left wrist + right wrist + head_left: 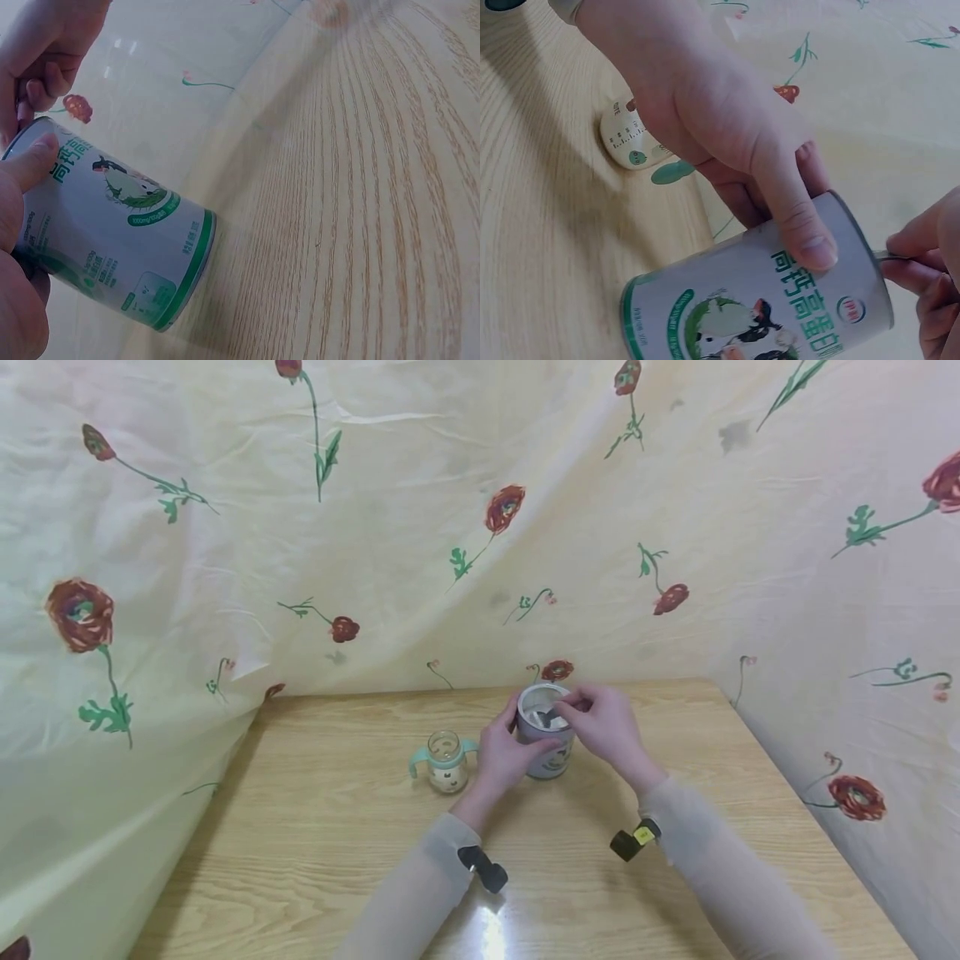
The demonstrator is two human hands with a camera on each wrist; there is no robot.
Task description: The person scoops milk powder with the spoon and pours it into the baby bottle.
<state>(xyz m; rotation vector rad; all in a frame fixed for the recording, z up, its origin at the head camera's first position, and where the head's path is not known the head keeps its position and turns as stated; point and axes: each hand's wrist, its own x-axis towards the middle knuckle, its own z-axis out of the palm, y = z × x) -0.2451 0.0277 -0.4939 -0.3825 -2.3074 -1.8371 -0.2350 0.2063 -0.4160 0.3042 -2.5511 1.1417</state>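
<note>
A milk powder can (550,766), white and green with a cow picture, stands open-topped near the table's back edge. My left hand (504,755) grips its left side, the thumb (810,244) lying across the front below the rim. With thumb and fingertips my right hand (606,727) pinches the slim handle of a spoon (547,718) at the can's mouth. In the right wrist view the spoon's handle (889,256) sticks out past the rim; its far end is hidden inside the can.
Just left of the can stands a baby bottle (447,775) without a lid, with mint-green handles and pale contents. The wooden table (315,860) runs up to a flowered cloth (405,552) behind and at both sides.
</note>
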